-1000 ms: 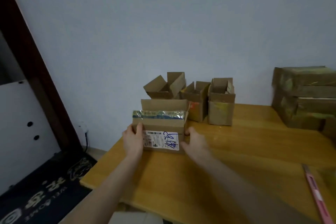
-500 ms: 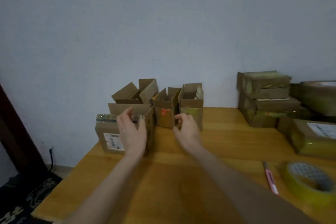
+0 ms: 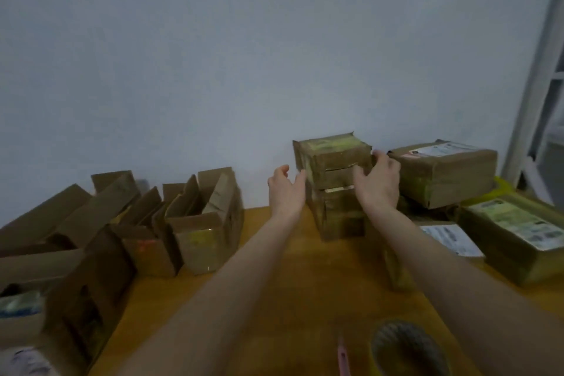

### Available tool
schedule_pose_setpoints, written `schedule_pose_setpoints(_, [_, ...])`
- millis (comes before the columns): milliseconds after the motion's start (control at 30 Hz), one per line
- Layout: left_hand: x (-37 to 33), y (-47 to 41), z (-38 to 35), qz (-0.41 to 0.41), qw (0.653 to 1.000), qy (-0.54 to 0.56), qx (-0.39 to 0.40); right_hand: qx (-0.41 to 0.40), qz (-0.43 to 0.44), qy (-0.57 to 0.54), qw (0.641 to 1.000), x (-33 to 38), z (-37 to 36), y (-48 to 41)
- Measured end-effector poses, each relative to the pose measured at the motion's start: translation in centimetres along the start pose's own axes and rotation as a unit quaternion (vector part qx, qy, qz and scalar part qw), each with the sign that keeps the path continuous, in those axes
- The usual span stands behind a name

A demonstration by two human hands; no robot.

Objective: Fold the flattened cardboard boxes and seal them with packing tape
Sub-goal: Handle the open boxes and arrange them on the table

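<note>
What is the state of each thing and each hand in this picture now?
Middle stack: taped packs, piled, standing.
Left hand: open, beside the stack, not gripping.
Right hand: open, fingers at the stack's right edge.
Folded boxes: upright, top flaps open.
Tape roll: lying flat on the table, untouched.
Cutter: lying beside the roll; blade unclear.

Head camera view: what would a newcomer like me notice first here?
A left hand and right hand reach to either side of a stack of taped cardboard boxes at the back of the wooden table. Open cardboard boxes crowd its left side, and a roll of packing tape lies nearest the camera.
</note>
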State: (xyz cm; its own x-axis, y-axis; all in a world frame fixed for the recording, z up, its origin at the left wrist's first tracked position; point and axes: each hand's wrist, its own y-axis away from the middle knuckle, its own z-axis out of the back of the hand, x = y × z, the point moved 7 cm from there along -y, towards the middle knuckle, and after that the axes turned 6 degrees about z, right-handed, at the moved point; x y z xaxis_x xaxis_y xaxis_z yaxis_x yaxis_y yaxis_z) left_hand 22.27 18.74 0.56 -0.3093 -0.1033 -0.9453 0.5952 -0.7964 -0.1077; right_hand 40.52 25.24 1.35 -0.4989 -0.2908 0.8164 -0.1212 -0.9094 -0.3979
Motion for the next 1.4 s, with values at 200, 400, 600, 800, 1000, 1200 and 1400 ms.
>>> schedule_pose_setpoints(200, [-1.0, -5.5, -4.8, 0.072, 0.995, 0.037, 0.054, 0.084, -0.050, -0.043, 0.994, -1.4, -1.4, -6.8])
schedule_pose_setpoints(400, [-1.5, -0.9, -1.1, 0.036, 0.993, 0.114, 0.009, 0.093, -0.059, -0.134, 0.985, 0.5, -0.9, -3.4])
schedule_pose_setpoints(600, [1.1, 7.3, 9.1, -0.027, 0.990, 0.039, -0.131, 0.226, -0.028, -0.166, 0.960, 3.4, -1.9, 7.6])
schedule_pose_setpoints(800, [7.7, 12.2, 18.2, 0.031, 0.978, -0.058, -0.198, 0.308, 0.006, -0.132, 0.942, 6.0, -6.6, 17.3])
schedule_pose_setpoints(1000, [13.4, 14.5, 25.1, 0.098, 0.949, -0.192, -0.228, 0.340, 0.039, -0.069, 0.937, 7.1, -12.9, 25.1])
schedule_pose_setpoints(1200, [17.8, 14.4, 26.4, 0.173, 0.951, -0.177, -0.185, 0.392, 0.103, 0.003, 0.914, 7.9, -17.3, 29.2])
schedule_pose_setpoints(1400, [16.7, 16.3, 24.8, 0.178, 0.953, -0.089, -0.228, 0.438, 0.107, 0.015, 0.892, 7.9, -17.6, 28.3])
